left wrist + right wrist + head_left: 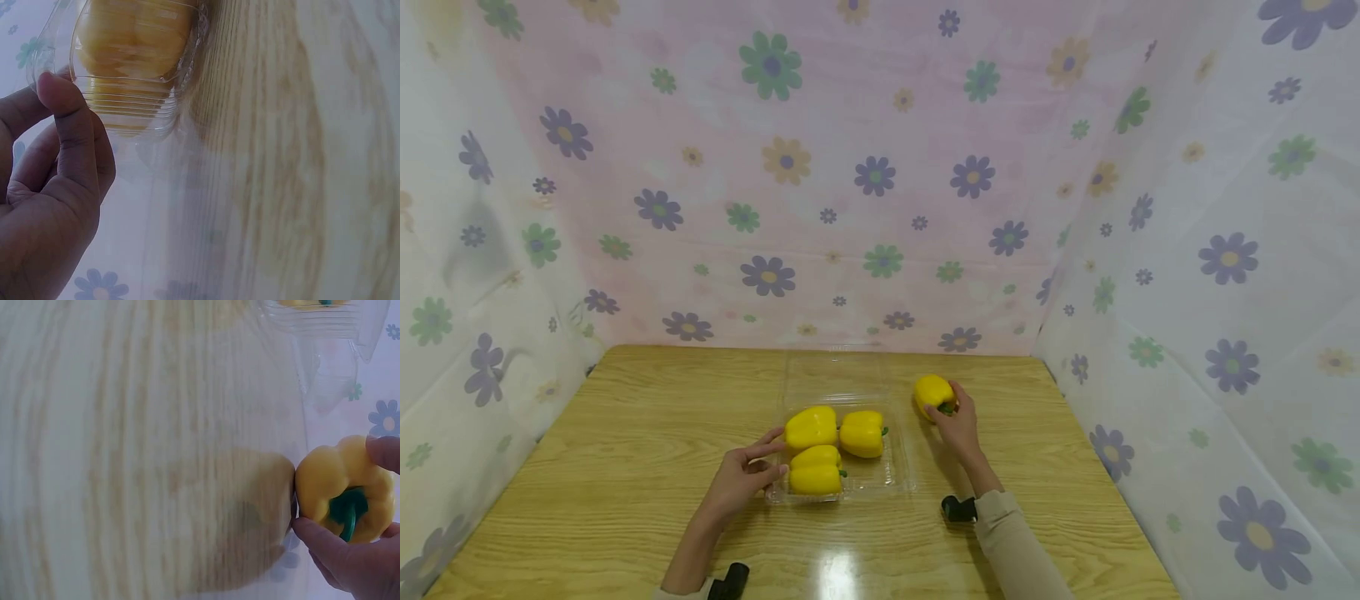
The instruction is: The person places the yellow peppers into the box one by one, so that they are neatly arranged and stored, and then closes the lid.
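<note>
"What sort of place is this?"
"A makeshift booth: flower-printed sheets point(820, 125) wall in the far side and both flanks of a wood-grain desk point(655, 433)."
"Papered walls, perhaps?"
"No, creases and folds run through them, so they're hung sheeting. The back one is pinkish, the side ones whiter."
"And is it a home or a lab?"
"I can't tell; the sheets hide whatever room lies beyond."

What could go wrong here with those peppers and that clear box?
The held pepper looks smooth and rounded, so it might slip from the right hand. The left hand holds the edge of the clear box, which looks thin; a hard pull might bend or shift it. Three peppers sit close together inside, so adding another could knock them.
</note>
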`<action>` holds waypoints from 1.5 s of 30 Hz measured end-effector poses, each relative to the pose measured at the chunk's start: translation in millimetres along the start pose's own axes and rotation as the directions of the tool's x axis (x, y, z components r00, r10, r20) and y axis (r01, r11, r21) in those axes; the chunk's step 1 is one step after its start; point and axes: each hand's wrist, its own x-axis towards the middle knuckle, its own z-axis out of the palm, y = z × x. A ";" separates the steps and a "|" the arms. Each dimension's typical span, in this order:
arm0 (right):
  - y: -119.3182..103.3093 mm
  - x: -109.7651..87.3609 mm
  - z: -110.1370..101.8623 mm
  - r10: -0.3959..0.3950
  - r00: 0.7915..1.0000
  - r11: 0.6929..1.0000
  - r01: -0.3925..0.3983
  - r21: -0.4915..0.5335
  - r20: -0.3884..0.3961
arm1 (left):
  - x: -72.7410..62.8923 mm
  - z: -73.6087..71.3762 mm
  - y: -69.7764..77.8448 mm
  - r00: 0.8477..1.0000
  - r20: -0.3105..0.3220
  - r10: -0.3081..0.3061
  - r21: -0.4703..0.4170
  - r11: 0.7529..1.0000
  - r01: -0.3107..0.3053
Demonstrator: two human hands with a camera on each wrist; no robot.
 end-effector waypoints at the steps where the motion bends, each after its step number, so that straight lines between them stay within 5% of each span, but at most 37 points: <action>1: 0.3 0.5 -0.2 0.003 1.000 1.000 -0.003 -0.002 0.011 | -0.1 0.0 0.1 1.000 0.002 0.001 0.000 1.000 -0.001; 9: -3.6 2.1 -2.9 0.007 0.998 1.000 -0.007 0.005 0.061 | 0.1 -0.6 0.0 1.000 0.005 0.001 0.001 1.000 -0.001; 29: -5.1 7.3 11.8 -0.017 0.996 0.999 0.020 0.030 -0.084 | 1.4 -2.2 -5.7 1.000 0.017 0.010 -0.008 1.000 -0.010; 45: -10.5 9.9 -0.2 -0.093 0.995 0.994 0.095 0.051 -0.044 | 0.7 -0.7 -2.8 1.000 0.003 0.017 -0.003 1.000 -0.017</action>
